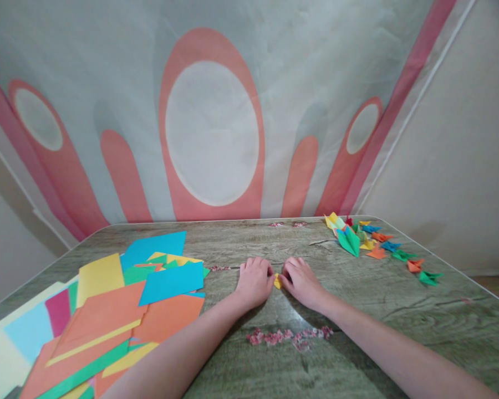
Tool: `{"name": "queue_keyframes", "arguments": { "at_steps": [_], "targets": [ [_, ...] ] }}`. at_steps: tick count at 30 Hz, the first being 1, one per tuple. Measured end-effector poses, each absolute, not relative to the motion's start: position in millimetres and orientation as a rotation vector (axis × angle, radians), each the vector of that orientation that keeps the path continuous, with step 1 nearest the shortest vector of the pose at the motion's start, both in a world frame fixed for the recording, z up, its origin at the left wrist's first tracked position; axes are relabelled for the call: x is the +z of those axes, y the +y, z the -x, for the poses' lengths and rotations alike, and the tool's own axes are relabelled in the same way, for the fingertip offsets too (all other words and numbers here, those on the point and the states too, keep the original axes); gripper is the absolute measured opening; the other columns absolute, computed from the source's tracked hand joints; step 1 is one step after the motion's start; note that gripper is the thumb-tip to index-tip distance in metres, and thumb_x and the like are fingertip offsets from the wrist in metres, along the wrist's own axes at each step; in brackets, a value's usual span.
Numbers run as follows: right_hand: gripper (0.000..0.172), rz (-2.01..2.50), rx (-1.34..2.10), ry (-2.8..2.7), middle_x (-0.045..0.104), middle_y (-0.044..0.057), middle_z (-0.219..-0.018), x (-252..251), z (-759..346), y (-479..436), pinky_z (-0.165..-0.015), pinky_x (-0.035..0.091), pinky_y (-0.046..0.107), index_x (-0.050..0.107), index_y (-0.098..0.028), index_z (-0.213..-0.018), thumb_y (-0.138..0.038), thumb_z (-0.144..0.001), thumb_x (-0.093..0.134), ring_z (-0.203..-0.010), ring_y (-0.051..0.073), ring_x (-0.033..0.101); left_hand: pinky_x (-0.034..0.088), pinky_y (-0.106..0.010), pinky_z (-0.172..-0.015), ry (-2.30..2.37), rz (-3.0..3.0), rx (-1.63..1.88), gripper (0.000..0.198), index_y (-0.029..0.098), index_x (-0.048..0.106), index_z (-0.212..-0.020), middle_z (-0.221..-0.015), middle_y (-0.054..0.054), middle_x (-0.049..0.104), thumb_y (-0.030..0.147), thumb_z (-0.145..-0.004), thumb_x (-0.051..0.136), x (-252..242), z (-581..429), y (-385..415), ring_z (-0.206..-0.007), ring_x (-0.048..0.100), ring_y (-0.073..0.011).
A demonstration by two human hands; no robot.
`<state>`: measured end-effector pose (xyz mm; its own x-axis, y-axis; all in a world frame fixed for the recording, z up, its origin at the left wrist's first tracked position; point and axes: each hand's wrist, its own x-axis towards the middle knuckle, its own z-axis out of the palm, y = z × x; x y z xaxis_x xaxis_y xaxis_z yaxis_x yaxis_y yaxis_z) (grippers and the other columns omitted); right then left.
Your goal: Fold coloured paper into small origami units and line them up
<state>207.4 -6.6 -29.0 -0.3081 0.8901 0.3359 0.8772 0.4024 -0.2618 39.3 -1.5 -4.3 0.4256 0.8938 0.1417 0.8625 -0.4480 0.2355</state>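
Observation:
A small folded piece of yellow paper (pixel 278 281) is between my two hands, low over the middle of the table. My left hand (pixel 254 281) has its fingers curled, with thumb and forefinger at the paper's left side. From the other side my right hand (pixel 301 281) pinches the paper, its fingers bent inward. The paper's ends and folds are partly hidden by my fingertips, so its exact shape does not show.
Loose coloured sheets, among them a blue sheet (pixel 172 282) and an orange sheet (pixel 103 302), overlap on the left. A green paper plane (pixel 348 241) and several small folded paper figures, one green figure (pixel 430 277) nearest, lie right. The wood-patterned table (pixel 241 360) meets a printed backdrop (pixel 210 210).

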Motion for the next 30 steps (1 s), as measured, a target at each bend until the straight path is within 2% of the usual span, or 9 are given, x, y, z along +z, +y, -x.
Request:
{"name": "queue_keyframes", "arguments": {
  "at_steps": [15,19,22,25,30],
  "targets": [
    [0.004,1.45,0.227,-2.165,0.055,0.002,-0.084,-32,-210,-3,-0.071,0.033,0.029,0.051,-0.02,-0.082,-0.022,-0.08,0.055,-0.082,0.018,0.047,0.035,-0.039,-0.084,1.511,-2.435,0.402,0.015,0.029,0.06,-0.09,-0.101,-0.002,0.052,0.036,-0.079,0.053,-10,-34,12,-0.101,0.044,-0.0234],
    [0.004,1.474,0.254,-2.144,0.056,0.001,-0.083,-30,-209,-4,-0.072,0.031,0.03,0.052,-0.021,-0.08,-0.023,-0.08,0.055,-0.083,0.018,0.047,0.035,-0.035,-0.086,1.246,-2.475,0.426,0.016,0.028,0.063,-0.091,-0.099,-0.001,0.055,0.034,-0.079,0.054,-9,-18,24,-0.099,0.046,-0.0212],
    [0.003,1.472,0.267,-2.131,0.056,0.0,-0.083,-30,-208,-5,-0.073,0.031,0.03,0.052,-0.021,-0.08,-0.023,-0.079,0.055,-0.083,0.018,0.048,0.036,-0.03,-0.088,0.932,-2.485,0.44,0.023,0.027,0.062,-0.102,-0.097,-0.001,0.058,0.026,-0.083,0.049,-6,-5,33,-0.095,0.05,-0.017],
    [0.004,1.476,0.276,-2.128,0.056,0.0,-0.083,-30,-208,-4,-0.073,0.03,0.03,0.052,-0.021,-0.08,-0.023,-0.079,0.055,-0.084,0.018,0.048,0.036,-0.028,-0.087,0.813,-2.507,0.437,0.036,0.028,0.059,-0.112,-0.098,-0.001,0.059,0.013,-0.084,0.041,-2,1,35,-0.093,0.051,-0.0151],
    [0.005,1.484,0.278,-2.131,0.056,0.001,-0.083,-30,-209,-3,-0.072,0.03,0.03,0.052,-0.021,-0.08,-0.024,-0.078,0.056,-0.083,0.019,0.048,0.036,-0.028,-0.085,0.782,-2.701,0.342,0.049,0.034,0.059,-0.111,-0.103,-0.001,0.057,0.003,-0.077,0.043,3,-4,24,-0.097,0.05,-0.0164]
  ]
}}
